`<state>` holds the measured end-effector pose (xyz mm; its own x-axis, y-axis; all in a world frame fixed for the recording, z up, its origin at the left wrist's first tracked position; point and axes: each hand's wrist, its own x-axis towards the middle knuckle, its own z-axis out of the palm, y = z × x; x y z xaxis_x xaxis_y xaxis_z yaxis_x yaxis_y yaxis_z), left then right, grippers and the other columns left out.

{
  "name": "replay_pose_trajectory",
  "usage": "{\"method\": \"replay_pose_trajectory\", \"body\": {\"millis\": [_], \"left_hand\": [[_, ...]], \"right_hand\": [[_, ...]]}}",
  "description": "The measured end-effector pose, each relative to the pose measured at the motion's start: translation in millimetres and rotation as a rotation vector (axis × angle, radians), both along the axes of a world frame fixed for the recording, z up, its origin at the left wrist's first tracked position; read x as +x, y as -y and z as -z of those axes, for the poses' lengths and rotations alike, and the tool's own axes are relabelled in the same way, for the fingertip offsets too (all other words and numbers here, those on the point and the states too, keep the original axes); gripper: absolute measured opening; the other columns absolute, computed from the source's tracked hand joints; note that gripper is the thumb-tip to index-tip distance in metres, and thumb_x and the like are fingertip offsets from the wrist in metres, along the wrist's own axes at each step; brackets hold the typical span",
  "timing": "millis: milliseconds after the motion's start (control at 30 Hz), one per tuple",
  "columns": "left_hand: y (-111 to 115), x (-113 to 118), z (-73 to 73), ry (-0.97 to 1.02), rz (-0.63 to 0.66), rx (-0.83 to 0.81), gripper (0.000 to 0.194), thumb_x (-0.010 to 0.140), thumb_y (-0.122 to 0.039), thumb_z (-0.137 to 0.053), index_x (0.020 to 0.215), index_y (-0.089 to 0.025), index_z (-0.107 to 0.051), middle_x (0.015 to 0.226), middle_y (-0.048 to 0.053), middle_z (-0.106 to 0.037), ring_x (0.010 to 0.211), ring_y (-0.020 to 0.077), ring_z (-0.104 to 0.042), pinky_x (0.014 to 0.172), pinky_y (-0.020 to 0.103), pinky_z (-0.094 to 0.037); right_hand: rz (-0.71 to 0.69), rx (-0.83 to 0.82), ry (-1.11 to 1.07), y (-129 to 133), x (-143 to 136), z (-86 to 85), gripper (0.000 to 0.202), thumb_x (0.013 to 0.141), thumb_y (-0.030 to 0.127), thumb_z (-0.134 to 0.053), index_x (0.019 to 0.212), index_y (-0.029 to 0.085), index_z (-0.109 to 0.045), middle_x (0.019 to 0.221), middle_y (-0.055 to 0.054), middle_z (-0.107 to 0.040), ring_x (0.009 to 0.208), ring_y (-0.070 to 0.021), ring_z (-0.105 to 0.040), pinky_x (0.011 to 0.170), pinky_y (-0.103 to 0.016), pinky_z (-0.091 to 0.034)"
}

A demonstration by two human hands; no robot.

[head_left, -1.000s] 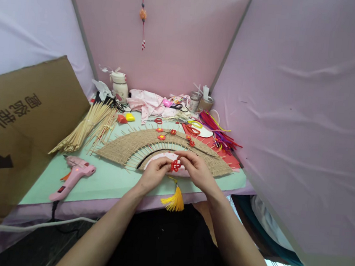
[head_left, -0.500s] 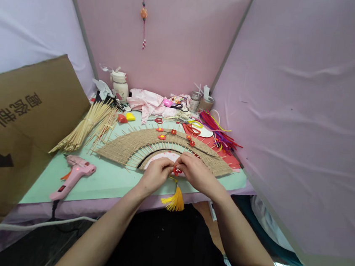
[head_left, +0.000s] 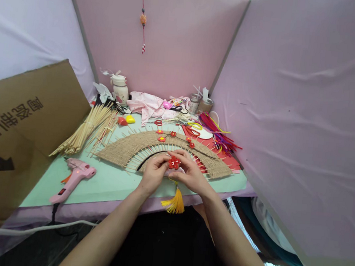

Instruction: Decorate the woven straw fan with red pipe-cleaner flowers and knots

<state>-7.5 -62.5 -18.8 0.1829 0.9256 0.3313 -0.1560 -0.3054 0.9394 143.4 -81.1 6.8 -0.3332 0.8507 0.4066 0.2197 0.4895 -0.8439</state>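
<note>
Between my two hands is a small red flower [head_left: 174, 162] with white marks at its centre. My left hand [head_left: 155, 171] pinches its left edge between thumb and fingers. The fingers of my right hand [head_left: 190, 173] close on it from the other side. Below them lies a fan [head_left: 118, 150] of woven tan cord on thin sticks, with small red and orange flowers [head_left: 173, 134] along a dark stem near its top. A yellow tassel [head_left: 174, 201] hangs at the fan's bottom over the table edge. My hands hide the fan's lower middle.
A pink glue gun [head_left: 75, 179] lies at the left, near a bundle of bamboo sticks [head_left: 83, 128]. A cardboard box [head_left: 37, 135] stands at far left. Red-handled scissors [head_left: 193, 131], red sheets [head_left: 230, 159], coloured pipe cleaners [head_left: 217, 131] and a bottle [head_left: 120, 89] are behind and beside the fan.
The red flower has come up slightly and turned so its face shows. My right hand's fingers have shifted round it and spread a little. The camera view has tilted slightly upward.
</note>
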Motion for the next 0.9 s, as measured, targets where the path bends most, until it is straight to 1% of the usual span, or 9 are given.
{"method": "replay_pose_trajectory", "body": {"millis": [100,267,367,433,567,667,767,833,900], "left_hand": [[4.7,2.4,-1.1,-0.067,-0.068,0.031,0.011,0.077,-0.021,-0.057,0.074,-0.017,-0.068,0.076,0.003,-0.067,0.076,0.0157,-0.058,0.074,0.028,-0.045],[6.5,8.1,3.6,-0.082,-0.099,-0.004,0.017,0.073,-0.015,-0.054,0.081,-0.017,-0.069,0.079,0.003,-0.068,0.077,0.0168,-0.059,0.074,0.029,-0.046],[4.4,9.9,7.3,-0.065,-0.109,-0.027,0.016,0.073,-0.015,-0.055,0.08,-0.017,-0.069,0.077,0.002,-0.066,0.077,0.0169,-0.058,0.074,0.029,-0.046],[3.3,9.8,7.7,-0.031,-0.116,-0.035,0.014,0.076,-0.017,-0.055,0.079,-0.017,-0.068,0.078,0.003,-0.067,0.078,0.0168,-0.059,0.075,0.029,-0.046],[6.1,8.9,3.8,0.065,-0.121,-0.031,0.011,0.078,-0.023,-0.059,0.08,-0.017,-0.068,0.082,0.003,-0.067,0.077,0.0151,-0.059,0.075,0.027,-0.046],[13.3,10.3,-0.3,0.118,-0.036,-0.069,0.012,0.077,-0.026,-0.064,0.083,-0.017,-0.068,0.08,0.003,-0.068,0.074,0.0145,-0.06,0.072,0.027,-0.048],[21.4,12.4,-3.4,0.083,0.046,-0.091,0.012,0.075,-0.026,-0.065,0.079,-0.016,-0.07,0.079,0.005,-0.07,0.076,0.017,-0.062,0.074,0.029,-0.05],[25.1,13.3,-4.6,0.022,0.064,-0.074,0.013,0.075,-0.026,-0.064,0.077,-0.016,-0.07,0.079,0.006,-0.071,0.078,0.0189,-0.064,0.076,0.031,-0.05],[26.9,14.2,-4.8,0.0,0.085,-0.083,0.015,0.077,-0.026,-0.061,0.08,-0.015,-0.071,0.082,0.007,-0.071,0.08,0.0196,-0.064,0.077,0.031,-0.05]], "right_hand": [[0.031,0.045,-0.008,-0.7,-8.1,3.3,0.05,0.076,0.032,-0.07,0.124,0.031,-0.057,0.122,-0.005,-0.051,0.119,-0.0202,-0.047,0.104,-0.037,-0.037],[0.092,0.045,-0.063,-2.8,-14.3,9.9,0.023,0.082,0.027,-0.063,0.104,0.026,-0.067,0.115,-0.005,-0.058,0.114,-0.0199,-0.052,0.102,-0.039,-0.037],[0.126,0.017,-0.083,-2.4,-14.2,11.9,0.013,0.082,0.024,-0.061,0.093,0.023,-0.066,0.115,-0.005,-0.059,0.114,-0.0196,-0.052,0.103,-0.039,-0.037],[0.129,0.01,-0.135,-2.2,-12.3,11.8,0.026,0.078,0.026,-0.065,0.104,0.024,-0.062,0.125,-0.006,-0.054,0.119,-0.02,-0.049,0.103,-0.038,-0.037],[0.108,-0.014,-0.186,-2.7,-6.4,9.9,0.076,0.065,0.03,-0.078,0.132,0.028,-0.042,0.138,-0.009,-0.043,0.123,-0.0217,-0.046,0.103,-0.038,-0.038],[0.021,-0.065,-0.137,-1.7,-5.6,5.8,0.082,0.063,0.032,-0.08,0.134,0.026,-0.042,0.132,-0.01,-0.051,0.122,-0.0231,-0.049,0.103,-0.039,-0.039],[-0.063,-0.043,-0.128,1.9,-9.5,-1.5,0.058,0.067,0.033,-0.077,0.121,0.024,-0.057,0.122,-0.008,-0.059,0.118,-0.0231,-0.052,0.102,-0.04,-0.039],[-0.086,-0.01,-0.166,4.9,-13.6,-5.7,0.029,0.074,0.032,-0.071,0.101,0.023,-0.067,0.112,-0.007,-0.063,0.111,-0.0217,-0.056,0.1,-0.039,-0.04],[-0.079,-0.011,-0.226,7.4,-17.7,-7.2,0.01,0.079,0.03,-0.065,0.082,0.021,-0.069,0.103,-0.005,-0.066,0.102,-0.0197,-0.06,0.095,-0.038,-0.043]]}}
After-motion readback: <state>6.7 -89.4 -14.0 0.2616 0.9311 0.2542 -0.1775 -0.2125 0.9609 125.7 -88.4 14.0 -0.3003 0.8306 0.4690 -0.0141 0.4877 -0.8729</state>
